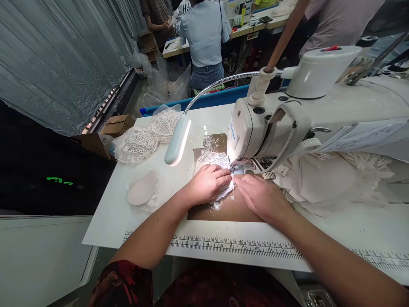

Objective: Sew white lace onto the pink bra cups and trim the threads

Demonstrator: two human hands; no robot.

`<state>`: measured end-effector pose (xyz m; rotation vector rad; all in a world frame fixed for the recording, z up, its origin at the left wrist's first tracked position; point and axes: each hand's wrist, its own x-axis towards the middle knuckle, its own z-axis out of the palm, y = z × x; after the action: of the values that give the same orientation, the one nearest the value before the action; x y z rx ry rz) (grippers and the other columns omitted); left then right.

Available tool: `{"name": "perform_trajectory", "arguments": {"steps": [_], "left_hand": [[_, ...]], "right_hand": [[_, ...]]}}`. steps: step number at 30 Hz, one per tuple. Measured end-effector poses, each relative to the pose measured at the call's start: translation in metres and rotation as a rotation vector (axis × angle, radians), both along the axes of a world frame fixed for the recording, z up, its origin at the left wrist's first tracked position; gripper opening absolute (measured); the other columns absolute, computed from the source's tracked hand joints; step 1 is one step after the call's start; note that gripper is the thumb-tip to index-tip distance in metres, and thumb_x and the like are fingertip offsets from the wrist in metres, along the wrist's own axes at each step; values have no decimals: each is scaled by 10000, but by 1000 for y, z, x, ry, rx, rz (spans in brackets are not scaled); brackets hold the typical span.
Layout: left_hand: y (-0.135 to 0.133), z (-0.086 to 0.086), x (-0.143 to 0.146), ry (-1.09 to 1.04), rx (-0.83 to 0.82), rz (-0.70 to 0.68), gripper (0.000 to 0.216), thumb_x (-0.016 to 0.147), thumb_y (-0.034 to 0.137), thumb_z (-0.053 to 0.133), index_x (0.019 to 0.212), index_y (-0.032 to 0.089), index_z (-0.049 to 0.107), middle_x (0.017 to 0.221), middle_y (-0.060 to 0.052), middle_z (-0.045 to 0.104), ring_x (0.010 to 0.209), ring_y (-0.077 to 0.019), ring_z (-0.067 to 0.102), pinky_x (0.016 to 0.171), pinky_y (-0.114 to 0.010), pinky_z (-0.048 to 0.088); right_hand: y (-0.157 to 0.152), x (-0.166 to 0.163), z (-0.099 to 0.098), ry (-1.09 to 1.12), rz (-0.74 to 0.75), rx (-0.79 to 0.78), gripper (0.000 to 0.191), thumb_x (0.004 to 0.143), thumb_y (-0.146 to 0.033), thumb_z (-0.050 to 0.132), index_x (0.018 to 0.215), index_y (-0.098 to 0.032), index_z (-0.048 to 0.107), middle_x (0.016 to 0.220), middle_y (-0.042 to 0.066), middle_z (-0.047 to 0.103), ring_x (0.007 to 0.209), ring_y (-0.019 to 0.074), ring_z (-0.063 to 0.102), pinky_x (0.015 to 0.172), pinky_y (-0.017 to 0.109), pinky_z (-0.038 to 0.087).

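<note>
A white lace bra cup [206, 159] lies under the needle area of a white sewing machine [246, 128]. My left hand [209, 183] rests on top of this cup, its fingers stretched flat toward the needle. From the other side, my right hand [260, 196] meets the cup's right edge with fingers pressed together, the fingertips almost touching those of the left hand. The needle itself is too small to make out. Beneath the work is a brown plate [230, 209] with shiny tape on it.
More lace cups [137, 145] sit at the table's back left, and a beige cup piece [143, 187] nearer. A lamp [178, 140] on a bendy neck hangs over the white table [108, 217]. Lace pieces [326, 179] pile up at right. A ruler strip [223, 246] runs along the front. People sit beyond.
</note>
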<state>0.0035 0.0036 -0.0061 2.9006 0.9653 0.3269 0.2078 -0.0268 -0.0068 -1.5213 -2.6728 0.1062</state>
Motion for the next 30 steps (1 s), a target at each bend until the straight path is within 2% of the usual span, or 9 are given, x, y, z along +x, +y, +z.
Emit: {"name": "perform_trajectory", "arguments": {"steps": [6, 9, 12, 16, 24, 30], "left_hand": [[3, 2, 1, -54, -10, 24, 360, 954, 274, 387, 1205, 141, 608, 1278, -97, 605, 1029, -235, 525, 877, -404, 434], [6, 0, 1, -69, 9, 38, 358, 960, 281, 381, 1200, 147, 610, 1266, -108, 611, 1045, -238, 526, 873, -406, 437], [7, -3, 1, -67, 28, 60, 353, 957, 284, 390, 1202, 150, 607, 1264, -105, 611, 1054, -240, 522, 876, -407, 436], [5, 0, 0, -44, 24, 79, 358, 961, 298, 380, 1209, 160, 599, 1284, -113, 592, 1088, -250, 514, 888, -414, 428], [-5, 9, -6, -36, -30, -10, 369, 943, 394, 420, 1172, 189, 625, 1302, -111, 558, 1125, -256, 495, 940, -420, 391], [-4, 6, -7, -74, -46, -71, 357, 967, 343, 390, 1169, 165, 625, 1260, -100, 605, 1116, -233, 507, 951, -403, 394]], "right_hand": [[1, 1, -4, 26, 17, 30, 437, 884, -130, 368, 1245, -166, 613, 948, 72, 672, 713, 174, 585, 621, 305, 342], [2, 0, -3, 21, 5, 19, 424, 893, -145, 362, 1226, -165, 625, 910, 70, 670, 708, 173, 582, 624, 302, 344], [2, -1, 0, 5, -3, 8, 445, 905, -163, 353, 1286, -161, 583, 891, 73, 664, 713, 180, 582, 620, 302, 342], [2, 0, 1, 17, -20, -7, 443, 914, -169, 334, 1279, -169, 585, 911, 76, 666, 735, 185, 594, 619, 297, 344], [0, 4, 0, 111, -77, -30, 385, 923, -198, 343, 1179, -190, 631, 961, 68, 677, 744, 187, 606, 641, 301, 366], [-2, 3, 2, 132, -27, 4, 392, 903, -165, 351, 1153, -216, 648, 936, 66, 661, 744, 176, 580, 628, 286, 345]]}}
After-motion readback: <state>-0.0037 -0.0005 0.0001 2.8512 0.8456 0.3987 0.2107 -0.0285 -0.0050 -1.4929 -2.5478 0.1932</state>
